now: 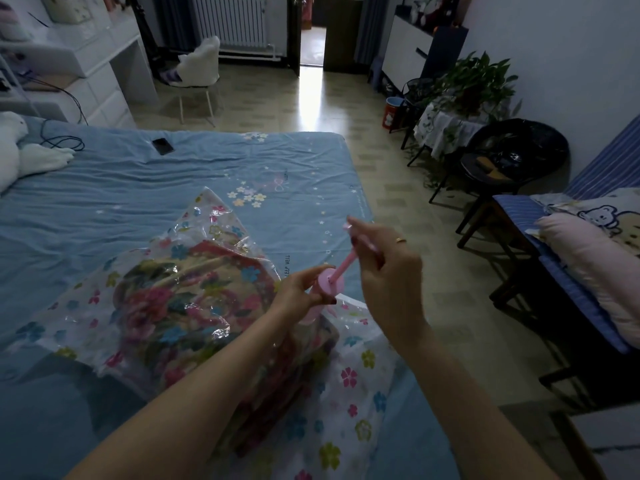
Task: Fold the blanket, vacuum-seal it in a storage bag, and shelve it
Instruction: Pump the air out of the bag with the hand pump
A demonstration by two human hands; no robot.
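L hand (pixel 300 289) grips pump (pixel 330 282) body on bag (pixel 360 372); R hand (pixel 384 261) pinches plunger, pulled up. Risk: pump may lift off valve w/ an angled stroke, so air leaks back.

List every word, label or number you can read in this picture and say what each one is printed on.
"SLEEP WELL": printed sideways on the blue bedsheet, just beyond the storage bag; the first letter is partly covered by the bag's edge, so that reading is likely rather than certain.
A small line of print beside the bow motif on the bedsheet: too small to read.
A line of print along the bedsheet's right edge: too small to read.
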